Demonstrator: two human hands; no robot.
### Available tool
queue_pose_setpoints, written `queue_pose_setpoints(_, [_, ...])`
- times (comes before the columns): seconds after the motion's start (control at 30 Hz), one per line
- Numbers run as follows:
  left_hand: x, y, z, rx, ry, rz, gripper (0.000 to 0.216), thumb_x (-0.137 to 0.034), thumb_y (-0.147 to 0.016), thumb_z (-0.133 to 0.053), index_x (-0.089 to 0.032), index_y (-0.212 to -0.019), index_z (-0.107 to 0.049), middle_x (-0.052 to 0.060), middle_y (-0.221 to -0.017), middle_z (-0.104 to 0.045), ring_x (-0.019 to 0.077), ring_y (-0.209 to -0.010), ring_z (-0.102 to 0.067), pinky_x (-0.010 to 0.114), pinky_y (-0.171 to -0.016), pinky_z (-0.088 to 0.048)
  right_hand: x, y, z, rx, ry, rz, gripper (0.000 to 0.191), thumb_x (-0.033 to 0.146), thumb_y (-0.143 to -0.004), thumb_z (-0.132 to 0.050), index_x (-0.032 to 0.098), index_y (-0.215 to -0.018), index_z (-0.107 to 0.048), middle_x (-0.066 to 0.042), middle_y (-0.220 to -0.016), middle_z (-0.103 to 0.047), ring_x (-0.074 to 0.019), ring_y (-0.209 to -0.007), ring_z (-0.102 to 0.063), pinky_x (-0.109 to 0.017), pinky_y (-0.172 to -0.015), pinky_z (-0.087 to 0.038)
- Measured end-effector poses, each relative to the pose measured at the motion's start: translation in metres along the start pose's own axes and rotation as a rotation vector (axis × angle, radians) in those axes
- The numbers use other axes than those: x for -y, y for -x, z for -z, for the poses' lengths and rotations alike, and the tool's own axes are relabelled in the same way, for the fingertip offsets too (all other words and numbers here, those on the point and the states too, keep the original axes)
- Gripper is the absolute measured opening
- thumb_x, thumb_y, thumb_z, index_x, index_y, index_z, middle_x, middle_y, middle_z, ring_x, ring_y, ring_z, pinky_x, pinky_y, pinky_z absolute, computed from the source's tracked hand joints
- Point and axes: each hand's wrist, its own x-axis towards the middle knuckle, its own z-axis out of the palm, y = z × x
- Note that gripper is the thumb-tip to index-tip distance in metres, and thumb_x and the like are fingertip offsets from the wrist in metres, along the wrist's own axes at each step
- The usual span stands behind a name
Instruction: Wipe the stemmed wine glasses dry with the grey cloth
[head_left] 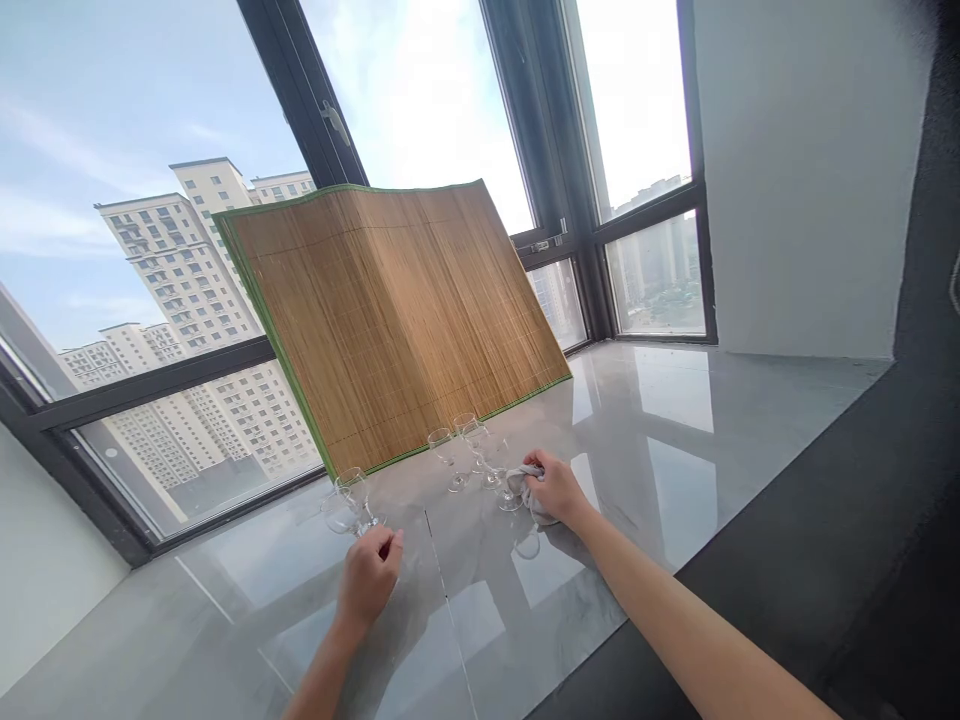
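My left hand (370, 572) is closed, just in front of a pair of clear stemmed glasses (351, 484). Its curled fingers hide the lower part of the nearer glass, so what they hold, if anything, cannot be made out. A light grey cloth (541, 510) is bunched under my right hand (553, 488), whose fingers are closed on it. Right beside the cloth, on its left, a clear stemmed glass (509, 497) stands on the shiny surface. Several more small stemmed glasses (442, 445) are grouped behind it.
A bamboo mat (405, 310) with green edging leans against the dark window frames (540, 130) behind the glasses. The grey tiled ledge (660, 450) is glossy and reflects the windows. Its front edge runs diagonally at the lower right. A white wall (802, 200) rises at the right.
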Motion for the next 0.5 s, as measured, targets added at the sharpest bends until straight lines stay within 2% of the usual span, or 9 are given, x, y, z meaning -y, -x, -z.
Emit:
queue_pose_setpoints(0.13, [-0.027, 0.000, -0.012, 0.104, 0.195, -0.061, 0.042, -0.046, -0.087, -0.045, -0.022, -0.052, -0.040, 0.000, -0.060, -0.047, 0.0149, -0.060, -0.043, 0.028, -0.062, -0.034, 0.008, 0.005, -0.001, 0.059, -0.009, 0.030, 0.014, 0.015, -0.074, -0.053, 0.022, -0.082, -0.061, 0.000, -0.075, -0.065, -0.0153, -0.070, -0.057, -0.024, -0.066, -0.041])
queue_pose_setpoints(0.27, [-0.038, 0.002, -0.014, 0.220, 0.316, -0.098, 0.038, -0.046, -0.085, -0.049, -0.022, -0.056, -0.055, 0.003, -0.066, -0.053, 0.0164, -0.065, -0.049, 0.029, -0.066, -0.039, 0.014, 0.010, -0.012, 0.096, -0.010, 0.036, 0.014, 0.016, -0.073, -0.052, 0.022, -0.082, -0.061, 0.002, -0.072, -0.064, -0.0151, -0.069, -0.056, -0.024, -0.066, -0.040])
queue_pose_setpoints(0.4, [-0.041, 0.003, -0.012, 0.228, 0.377, -0.107, 0.026, -0.041, -0.084, -0.052, -0.023, -0.074, -0.069, 0.005, -0.077, -0.062, 0.0179, -0.070, -0.054, 0.031, -0.071, -0.042, 0.024, 0.021, -0.031, 0.131, -0.002, 0.046, 0.014, 0.017, -0.075, -0.052, 0.022, -0.087, -0.060, 0.000, -0.076, -0.065, -0.0158, -0.071, -0.057, -0.024, -0.068, -0.040])
queue_pose_setpoints(0.5, [-0.041, 0.003, -0.014, 0.174, 0.403, -0.078, 0.025, -0.040, -0.083, -0.056, -0.021, -0.092, -0.070, 0.006, -0.086, -0.066, 0.0170, -0.070, -0.056, 0.031, -0.073, -0.043, 0.036, 0.032, -0.048, 0.161, -0.001, 0.067, 0.015, 0.019, -0.076, -0.052, 0.022, -0.089, -0.059, 0.000, -0.077, -0.065, -0.0161, -0.071, -0.057, -0.025, -0.068, -0.040])
